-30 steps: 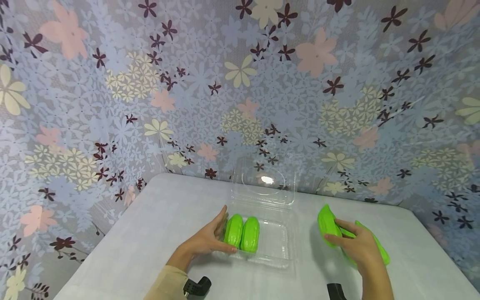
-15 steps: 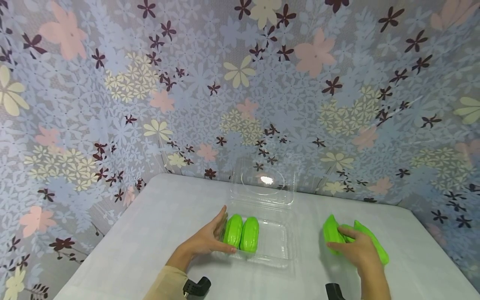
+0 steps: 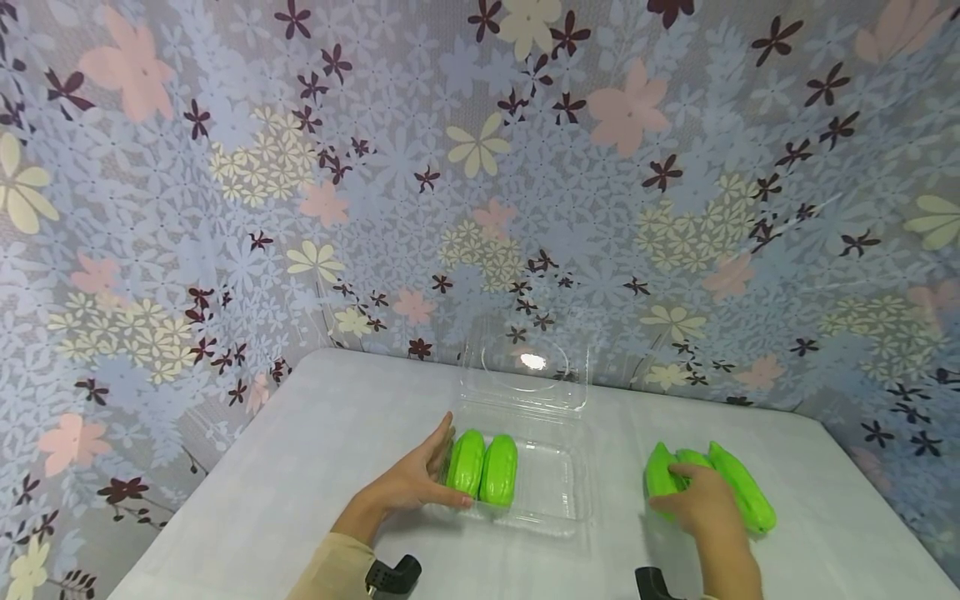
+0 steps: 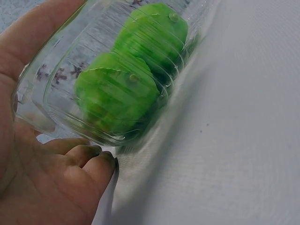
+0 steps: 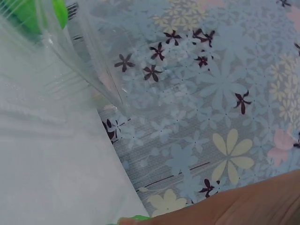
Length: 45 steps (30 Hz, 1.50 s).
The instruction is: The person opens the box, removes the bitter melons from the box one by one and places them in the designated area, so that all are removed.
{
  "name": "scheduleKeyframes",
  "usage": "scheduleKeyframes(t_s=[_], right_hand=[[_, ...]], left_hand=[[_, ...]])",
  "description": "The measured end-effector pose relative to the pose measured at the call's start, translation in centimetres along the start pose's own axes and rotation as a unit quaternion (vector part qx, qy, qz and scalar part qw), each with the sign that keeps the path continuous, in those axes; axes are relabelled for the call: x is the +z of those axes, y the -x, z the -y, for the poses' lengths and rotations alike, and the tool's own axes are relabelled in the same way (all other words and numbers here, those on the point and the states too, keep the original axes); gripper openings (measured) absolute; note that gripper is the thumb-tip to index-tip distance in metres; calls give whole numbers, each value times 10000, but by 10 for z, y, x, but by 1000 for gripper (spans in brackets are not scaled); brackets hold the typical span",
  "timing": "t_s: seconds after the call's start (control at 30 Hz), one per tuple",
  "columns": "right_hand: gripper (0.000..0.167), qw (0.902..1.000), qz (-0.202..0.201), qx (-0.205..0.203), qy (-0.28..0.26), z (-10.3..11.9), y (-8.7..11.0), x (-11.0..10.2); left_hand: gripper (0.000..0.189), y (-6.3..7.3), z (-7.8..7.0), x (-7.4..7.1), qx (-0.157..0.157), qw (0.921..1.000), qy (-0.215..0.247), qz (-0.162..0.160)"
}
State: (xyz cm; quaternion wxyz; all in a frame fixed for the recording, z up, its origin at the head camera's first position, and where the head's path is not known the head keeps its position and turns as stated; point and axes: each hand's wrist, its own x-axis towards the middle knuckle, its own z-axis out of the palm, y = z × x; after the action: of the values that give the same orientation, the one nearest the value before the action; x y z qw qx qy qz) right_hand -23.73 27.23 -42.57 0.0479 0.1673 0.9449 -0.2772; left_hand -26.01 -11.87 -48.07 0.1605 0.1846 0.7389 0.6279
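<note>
A clear plastic clamshell box (image 3: 551,482) stands with its lid raised, holding two bright green gourd-like pieces (image 3: 467,462) side by side at its left. My left hand (image 3: 412,479) grips the box's left end, thumb at the front corner; the left wrist view shows its fingers curled below the wall (image 4: 70,112). At the right, my right hand (image 3: 701,498) has thumb and fingers about the leftmost of three similar green pieces, a pointed gourd-like one (image 3: 658,471). Against it lie a second piece (image 3: 693,457), partly hidden by the hand, and a third (image 3: 742,487).
The transparent lid (image 3: 525,367) leans up at the back, near the flowered cloth (image 3: 480,208) behind the table. White covering spreads over the table (image 3: 337,417). Black camera mounts (image 3: 393,575) show at both wrists. In the right wrist view the box's clear edge (image 5: 70,56) shows upper left.
My right hand has brought its green piece down and nearer the other two, then shifted slightly left, uncovering more of them. My left hand and the box have stayed put.
</note>
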Motion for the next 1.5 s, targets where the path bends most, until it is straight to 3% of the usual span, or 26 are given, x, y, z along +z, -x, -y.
scheduleKeyframes(t_s=[0.2, 0.4, 0.53, 0.77, 1.23, 1.5], right_hand=[[83, 9997, -148, -186, -6, 9, 7, -2], [120, 9918, -656, -730, -819, 27, 18, -11], [128, 9858, -494, -849, -1359, 39, 24, -12], [122, 9671, 158, -1281, -2190, 53, 35, -10], [105, 9383, 736, -2032, -2701, 67, 40, 5], [97, 9292, 1003, -2358, -2663, 85, 41, 30]], left_hand=[[133, 1, 1, 0, -12, 10000, 37, 9], [132, 2, 1, 0, -51, 10000, 25, -3], [133, 2, 2, 0, -40, 10000, -1, -16], [132, 0, 2, -2, -41, 10000, -15, 14], [133, -1, 2, -1, -28, 10000, 18, 1], [133, 0, 0, -1, -40, 10000, 7, -25]])
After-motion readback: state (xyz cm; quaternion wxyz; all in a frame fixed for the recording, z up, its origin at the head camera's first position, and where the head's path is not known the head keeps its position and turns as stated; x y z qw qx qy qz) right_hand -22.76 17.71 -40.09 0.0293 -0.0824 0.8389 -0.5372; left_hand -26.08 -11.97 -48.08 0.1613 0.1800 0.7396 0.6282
